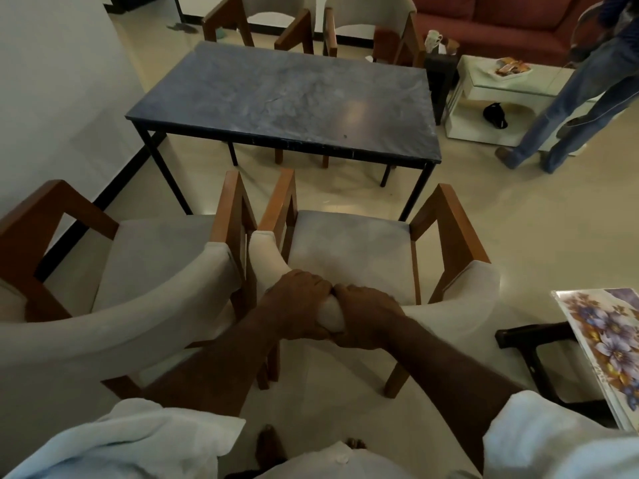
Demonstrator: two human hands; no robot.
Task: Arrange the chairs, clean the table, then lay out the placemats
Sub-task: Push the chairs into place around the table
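Observation:
A dark stone-topped table [287, 95] stands in the middle of the room. Two wooden armchairs with pale cushions sit on my side of it, side by side. My left hand [297, 299] and my right hand [363, 316] both grip the padded backrest top of the right-hand chair [349, 243], close together. The left-hand chair [138, 257] stands apart from my hands, its arm nearly touching the right chair's arm. Two more chairs [262, 22] [370, 22] stand at the table's far side. A floral placemat [608, 350] lies on a dark stool at the right edge.
A white wall runs along the left. A white side table [484, 88] with snacks and a dark stand with mugs [439, 60] stand at the far right. Another person's legs in jeans [560, 108] stand beside them. A red sofa [511, 22] lines the back.

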